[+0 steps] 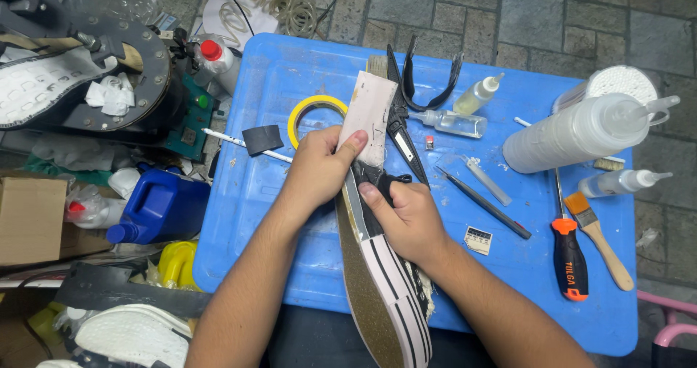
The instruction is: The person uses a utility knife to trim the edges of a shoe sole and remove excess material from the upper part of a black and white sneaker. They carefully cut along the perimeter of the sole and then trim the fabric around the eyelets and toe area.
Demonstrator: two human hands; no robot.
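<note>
Front and centre sits the shoe [385, 281], tipped on its side over the near half of the blue table [290, 252], olive sole facing left, pink striped upper facing right, and its pale pink insole [367, 117] peeled up and sticking out toward the far edge. The left hand [316, 168] wraps the shoe from the left, fingers curled together and thumb pressed flat on the insole, clamped tight. The right hand [406, 215] grips from the other side, fingers closed on the upper with the thumb laid against the dark inner edge. Just behind the left hand lies a yellow tape roll [314, 110], with a small black sponge brush [261, 139] beside it. Black scissors [401, 121] lie touching the insole's right flank, a clear dropper bottle [454, 123] just past them. Further right, a dark thin tool [483, 202], an orange-handled screwdriver [568, 255], a wooden paintbrush [599, 241] and a big white squeeze bottle [581, 132] lying down. Off the table at left, a blue jug [163, 204]
</note>
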